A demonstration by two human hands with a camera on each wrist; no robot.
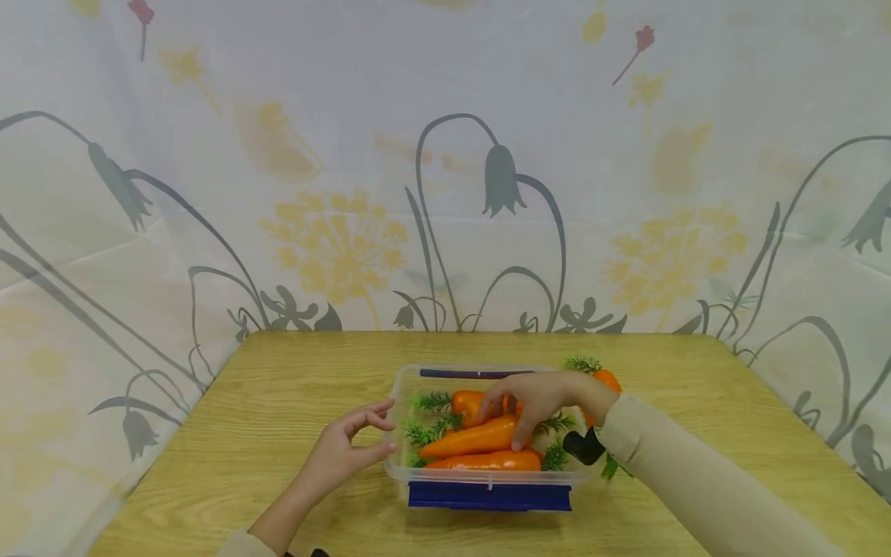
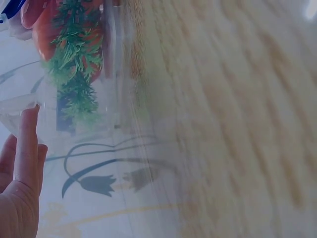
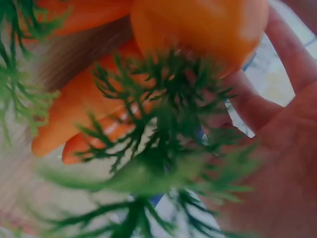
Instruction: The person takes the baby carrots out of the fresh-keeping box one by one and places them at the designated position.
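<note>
A clear plastic box [image 1: 476, 476] with blue latches [image 1: 489, 496] holds several orange toy carrots with green leaves. My right hand [image 1: 536, 398] reaches in from the right and grips the middle carrot [image 1: 469, 441] near its thick, leafy end. In the right wrist view the fingers curve round a thick carrot end [image 3: 198, 29], partly behind blurred leaves [image 3: 173, 84]. Another carrot [image 1: 487, 462] lies along the front wall, and one [image 1: 466, 404] lies toward the back. At the box's left rim, my left hand [image 1: 341, 449] has its thumb and fingers spread apart, fingertips at the edge.
Outside the box, beyond my right wrist, more carrots [image 1: 608, 379] lie on the wooden table [image 1: 299, 387]. A flower-patterned cloth [image 1: 445, 232] hangs behind the table and along its sides.
</note>
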